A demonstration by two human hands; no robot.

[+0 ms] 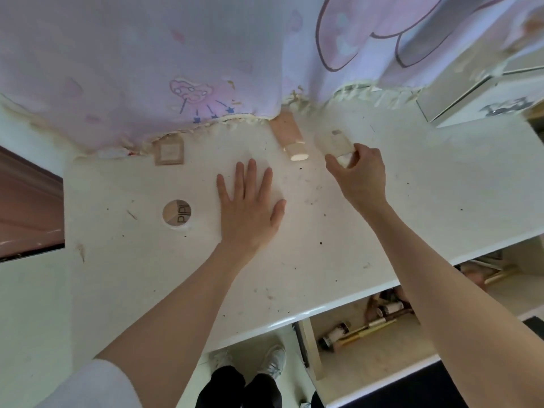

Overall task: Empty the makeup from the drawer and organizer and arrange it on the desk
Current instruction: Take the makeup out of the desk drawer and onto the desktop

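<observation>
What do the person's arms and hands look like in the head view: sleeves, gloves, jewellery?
Both forearms are bare. The left hand and right hand wear no gloves, and no rings or watch show. A white sleeve covers the left upper arm; no sleeve shows on the right.

Your single head-worn wide-angle camera looks steeply down and forward over the white surface (412,195), close enough that both of your forearms fill the lower frame; the open drawer (368,357) and your shoes (275,360) show beneath its near edge, the curtain (147,69) beyond.
</observation>
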